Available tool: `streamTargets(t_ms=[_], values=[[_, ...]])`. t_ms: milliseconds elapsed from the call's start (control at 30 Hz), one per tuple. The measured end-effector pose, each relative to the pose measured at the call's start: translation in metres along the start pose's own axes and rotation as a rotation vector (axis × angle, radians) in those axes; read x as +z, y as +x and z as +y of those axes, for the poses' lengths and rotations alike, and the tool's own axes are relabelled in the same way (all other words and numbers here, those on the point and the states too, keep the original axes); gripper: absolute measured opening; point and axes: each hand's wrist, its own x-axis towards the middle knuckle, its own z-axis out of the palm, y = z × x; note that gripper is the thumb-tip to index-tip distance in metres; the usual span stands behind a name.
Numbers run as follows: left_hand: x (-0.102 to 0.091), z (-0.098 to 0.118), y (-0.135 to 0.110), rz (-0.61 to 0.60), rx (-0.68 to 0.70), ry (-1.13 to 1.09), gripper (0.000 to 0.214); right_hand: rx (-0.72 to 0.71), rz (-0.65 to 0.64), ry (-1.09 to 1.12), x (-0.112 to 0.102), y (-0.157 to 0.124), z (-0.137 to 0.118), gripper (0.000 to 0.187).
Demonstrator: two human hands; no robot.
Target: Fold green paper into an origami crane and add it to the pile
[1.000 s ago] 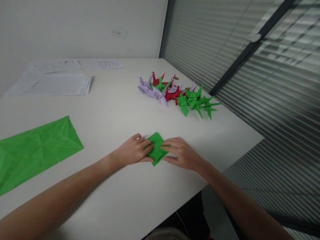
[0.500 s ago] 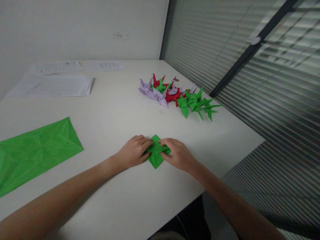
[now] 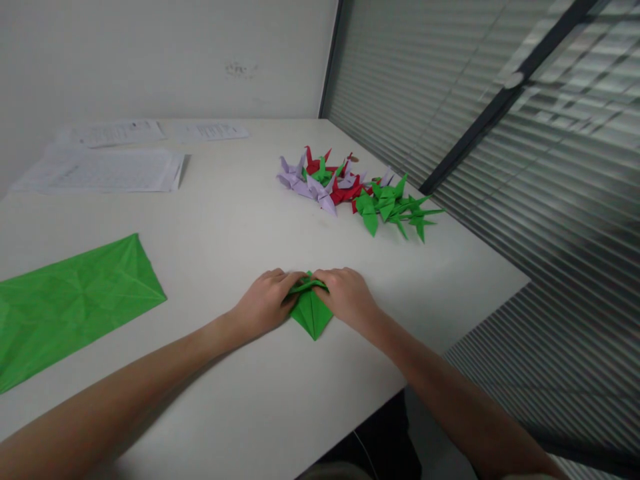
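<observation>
A folded piece of green origami paper (image 3: 313, 316) lies on the white table, one pointed corner toward me. My left hand (image 3: 266, 300) pinches its left side, and my right hand (image 3: 346, 295) pinches the right side. Between the fingers a flap of the paper is raised and bent across the middle. Creases run down to the near corner. My fingertips hide the paper's left and right corners and part of its far end.
A large creased green sheet (image 3: 80, 300) lies at the left. Folded paper cranes in lilac (image 3: 323, 193), red (image 3: 344, 192) and green (image 3: 387, 200) are heaped at the back right. Printed papers (image 3: 110, 170) lie at the back left. Window blinds (image 3: 550, 200) border the table's right edge (image 3: 480, 243).
The upper flap of the green paper has been lifted and bent up between my fingers. My right hand has shifted slightly left and away from me, nearer my left hand.
</observation>
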Motion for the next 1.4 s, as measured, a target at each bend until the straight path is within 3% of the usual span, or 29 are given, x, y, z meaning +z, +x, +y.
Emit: streamTargets(t_ms=[167, 333, 467, 533, 633, 733, 900, 1100, 1233, 1400], values=[[0.002, -0.002, -0.001, 0.011, -0.031, -0.087, 0.035, 0.039, 0.029, 0.059, 0.005, 0.003, 0.008, 0.011], [0.005, -0.006, -0.002, 0.079, -0.124, -0.249, 0.045, -0.146, 0.08, 0.221, 0.01, 0.001, 0.012, 0.015], [0.005, -0.009, 0.001, 0.182, -0.238, -0.294, 0.039, -0.179, 0.225, 0.188, 0.015, -0.005, 0.011, 0.027], [0.004, -0.009, 0.001, 0.132, -0.241, -0.275, 0.037, -0.238, 0.267, 0.144, 0.019, -0.009, 0.01, 0.036], [0.001, -0.007, 0.001, -0.021, -0.148, -0.119, 0.041, -0.346, 0.217, 0.112, 0.028, -0.014, 0.009, 0.041], [-0.002, -0.003, 0.0, -0.094, -0.081, 0.07, 0.04, -0.361, 0.174, 0.113, 0.035, -0.019, 0.01, 0.043], [-0.007, 0.0, 0.002, -0.155, -0.115, 0.123, 0.036, -0.294, 0.19, 0.202, 0.035, -0.023, 0.011, 0.046], [-0.011, 0.0, 0.004, -0.16, -0.21, 0.063, 0.02, -0.034, 0.137, 0.209, 0.017, -0.011, 0.007, 0.018], [-0.01, 0.002, 0.006, -0.123, -0.32, -0.049, 0.017, 0.086, 0.086, 0.11, 0.011, 0.001, 0.007, 0.02], [-0.008, 0.003, 0.006, -0.053, -0.382, -0.186, 0.026, 0.174, 0.128, 0.211, 0.012, 0.01, 0.009, 0.013]])
